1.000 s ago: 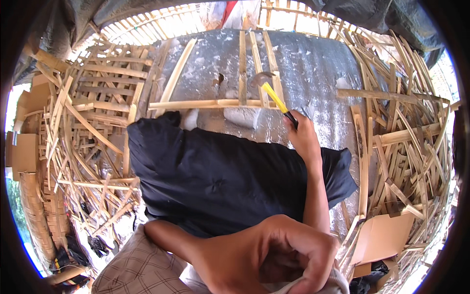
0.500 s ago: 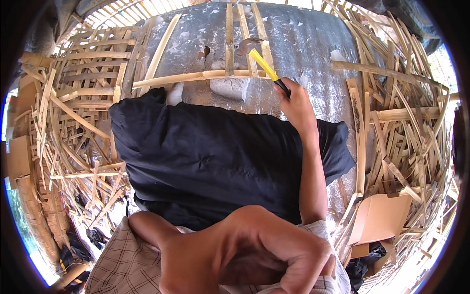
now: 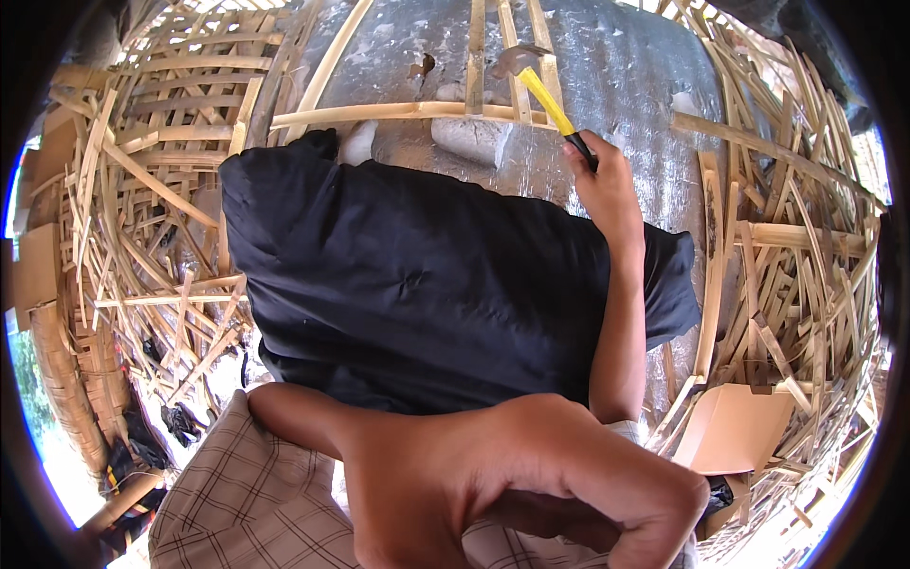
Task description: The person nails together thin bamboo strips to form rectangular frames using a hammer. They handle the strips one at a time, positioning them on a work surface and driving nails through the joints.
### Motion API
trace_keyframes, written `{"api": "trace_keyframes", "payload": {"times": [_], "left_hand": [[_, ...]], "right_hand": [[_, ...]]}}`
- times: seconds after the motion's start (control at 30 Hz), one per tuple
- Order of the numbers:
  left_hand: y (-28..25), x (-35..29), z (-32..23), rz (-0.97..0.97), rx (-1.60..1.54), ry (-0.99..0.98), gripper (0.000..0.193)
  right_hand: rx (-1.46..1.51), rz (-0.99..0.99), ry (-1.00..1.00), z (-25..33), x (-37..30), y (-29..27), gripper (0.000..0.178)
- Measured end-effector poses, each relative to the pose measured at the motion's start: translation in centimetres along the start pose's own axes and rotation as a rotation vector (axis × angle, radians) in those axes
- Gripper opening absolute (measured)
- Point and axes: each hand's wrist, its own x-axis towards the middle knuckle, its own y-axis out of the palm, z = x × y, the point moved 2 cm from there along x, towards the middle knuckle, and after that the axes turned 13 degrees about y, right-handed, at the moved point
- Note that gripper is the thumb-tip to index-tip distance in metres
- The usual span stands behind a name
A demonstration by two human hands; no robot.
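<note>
My right hand (image 3: 604, 180) is wrapped round the black grip of a claw hammer (image 3: 550, 102) with a yellow shaft. Its metal head lies over or just above three upright bamboo strips (image 3: 519, 95); whether it touches them I cannot tell. A thick bundle of black cloth (image 3: 417, 275) lies under my right forearm. Very close to the camera, a large bare limb, seemingly my left hand (image 3: 531, 465) with its wrist, fills the lower middle. It looks bent into a ring, and its fingertips are out of sight.
A bamboo strip (image 3: 398, 114) crosses below the upright strips on a silvery, worn sheet (image 3: 626, 85). Woven bamboo (image 3: 204, 95) stands at the left, and tangled split bamboo (image 3: 796, 294) at the right. A cardboard box (image 3: 735, 427) sits at the lower right. Checked cloth (image 3: 246, 493) covers my lap.
The view has shifted, so the surroundings sit higher and further right. The hammer stays in my right hand over the strips. The near limb has moved to the right in the picture.
</note>
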Motion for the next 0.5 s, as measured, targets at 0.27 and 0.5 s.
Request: {"api": "trace_keyframes", "payload": {"times": [0.27,0.5], "left_hand": [[-0.7,0.4,-2.6,0.198,0.089,-0.214,0.041],[-4.0,1.2,-4.8,0.519,0.267,-0.293,0.031]], "right_hand": [[-0.021,-0.016,0.005,-0.1,-0.2,-0.3,0.02],[0.007,-0.006,-0.036,0.5,0.0,0.5,0.018]]}}
